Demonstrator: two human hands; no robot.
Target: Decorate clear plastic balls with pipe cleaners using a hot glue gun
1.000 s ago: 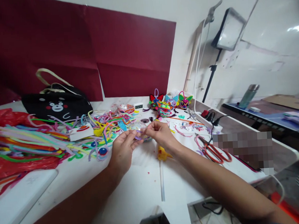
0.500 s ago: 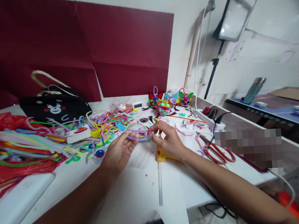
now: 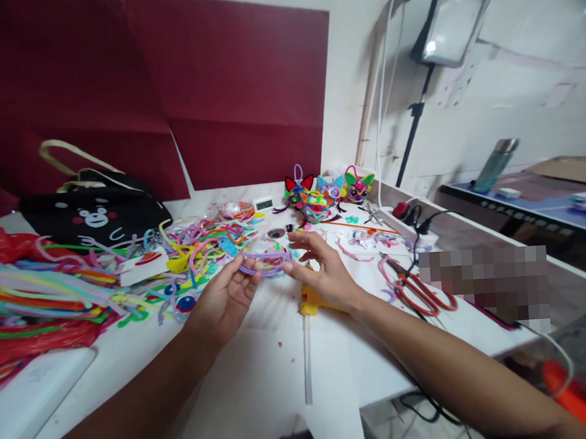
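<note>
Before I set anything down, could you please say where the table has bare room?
The near table is mostly bare between the white slab and glue stick, partly under the left forearm. Pipe cleaners crowd the left rear; scissors and scraps, the right.

So your left hand's (image 3: 223,295) pinching that purple loop (image 3: 261,255) mid-frame, right hand (image 3: 328,269) fingers spread by its right end. Yellow glue gun's (image 3: 308,301) just below, orange-handled scissors (image 3: 423,292) right of centre, black bag (image 3: 128,208) far left.
</note>
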